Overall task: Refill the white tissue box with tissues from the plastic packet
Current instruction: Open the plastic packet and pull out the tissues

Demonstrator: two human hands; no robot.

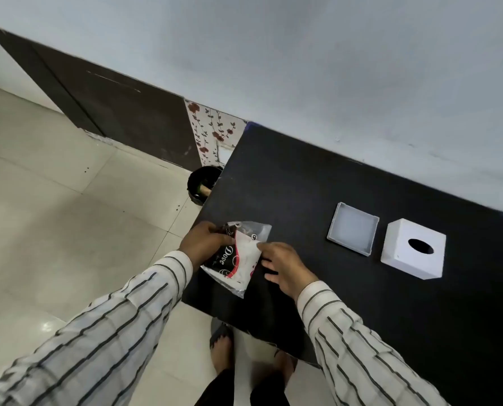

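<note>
The plastic tissue packet [238, 259], black, red and white with clear ends, lies at the left edge of the black table [361, 303]. My left hand [203, 243] grips its far left end. My right hand [285, 269] pinches its right side with the thumb and fingers. The white tissue box cover [413, 250], a cube with an oval hole on top, stands at the right. Its shallow white base tray [352, 228] lies open and empty just left of the cover.
The table stands against a pale wall. Off the table's left edge there is a black bin [201, 183] on the tiled floor. My feet [223, 347] show below the table's near edge.
</note>
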